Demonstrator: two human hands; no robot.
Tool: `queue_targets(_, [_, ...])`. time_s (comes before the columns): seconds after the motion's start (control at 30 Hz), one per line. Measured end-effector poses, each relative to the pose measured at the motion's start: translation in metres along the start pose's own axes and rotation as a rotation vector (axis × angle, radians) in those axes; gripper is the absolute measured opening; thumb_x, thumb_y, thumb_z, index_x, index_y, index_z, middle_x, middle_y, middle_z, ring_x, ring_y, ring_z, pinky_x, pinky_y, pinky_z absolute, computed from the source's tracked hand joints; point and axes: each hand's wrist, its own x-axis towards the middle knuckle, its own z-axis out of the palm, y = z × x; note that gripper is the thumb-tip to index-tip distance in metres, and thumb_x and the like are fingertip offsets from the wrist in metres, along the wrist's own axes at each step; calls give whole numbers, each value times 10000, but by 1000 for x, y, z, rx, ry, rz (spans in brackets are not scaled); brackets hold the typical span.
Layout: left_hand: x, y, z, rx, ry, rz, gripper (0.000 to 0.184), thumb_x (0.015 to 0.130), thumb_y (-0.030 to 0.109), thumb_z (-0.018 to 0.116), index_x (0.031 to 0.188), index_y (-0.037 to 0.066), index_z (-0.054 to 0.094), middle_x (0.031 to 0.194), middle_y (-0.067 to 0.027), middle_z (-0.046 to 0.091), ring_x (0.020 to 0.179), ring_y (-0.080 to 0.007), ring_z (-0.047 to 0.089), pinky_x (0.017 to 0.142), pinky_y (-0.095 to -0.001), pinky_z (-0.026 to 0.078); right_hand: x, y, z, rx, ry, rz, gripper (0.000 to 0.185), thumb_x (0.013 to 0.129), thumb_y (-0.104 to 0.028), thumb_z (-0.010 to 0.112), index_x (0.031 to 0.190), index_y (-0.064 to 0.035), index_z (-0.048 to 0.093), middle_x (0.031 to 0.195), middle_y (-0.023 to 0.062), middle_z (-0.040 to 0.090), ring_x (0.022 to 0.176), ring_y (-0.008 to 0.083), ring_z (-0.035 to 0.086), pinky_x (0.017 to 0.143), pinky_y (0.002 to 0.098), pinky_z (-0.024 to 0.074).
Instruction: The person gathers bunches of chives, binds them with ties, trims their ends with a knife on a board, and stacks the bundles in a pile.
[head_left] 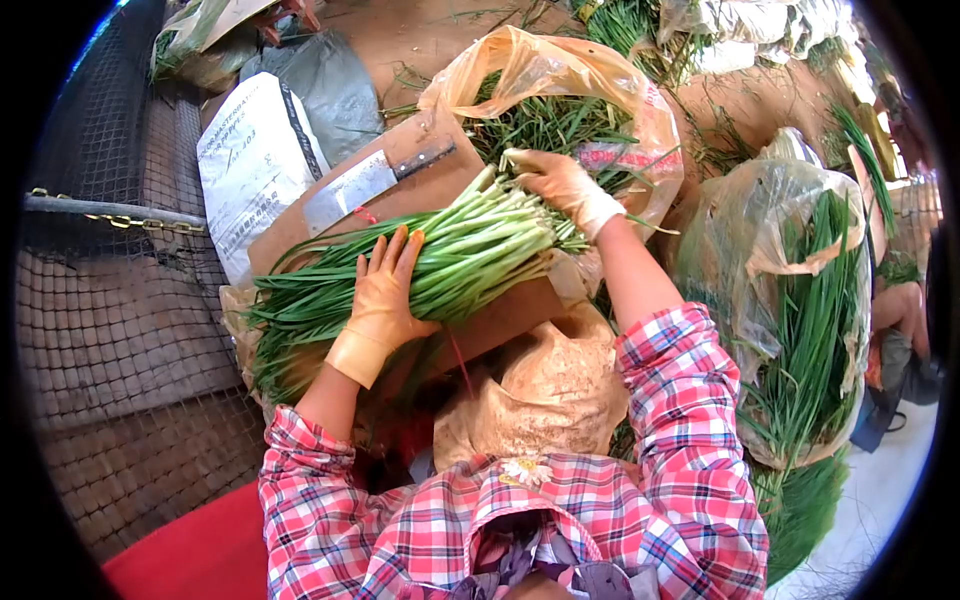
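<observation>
A thick bunch of garlic chives [470, 240] lies across a brown board [290, 235], leaves to the left and pale stem ends to the right. My left hand [385, 300], in a thin orange glove, rests flat on the bunch with its fingers spread. At the stem ends is my gloved right hand [568, 190], fingers together and closed around some stems; its fingertips are partly hidden. Beyond the bunch, a cleaver [350, 193] with a dark handle lies on the board.
An orange-tinted plastic bag [655, 125] holding loose green leaves stands behind my right hand. To the right is a clear bag [720, 230] of long chives. A white printed sack [255, 170] and black netting [110, 330] are at left. Part of another person [900, 310] shows at far right.
</observation>
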Motion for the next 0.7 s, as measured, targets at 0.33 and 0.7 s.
queue_targets(0.33, [-7,-1,-1,12,65,47,1258,427,383,875,1443,122,180,1475,-120,243,1340,-355,251,1055,-557,242,-223,-43,-35,-165,320,-78,372,843,-142,614,1209,-90,568,1058,157,635,952,280,611,865,328,456])
queue_targets(0.7, [-79,12,3,86,304,-34,1114,561,409,827,1440,133,201,1487,-108,242,1359,-374,211,1068,-539,238,-390,-66,-19,68,492,192,330,845,-71,605,1175,-73,603,1031,72,654,939,141,605,862,263,456])
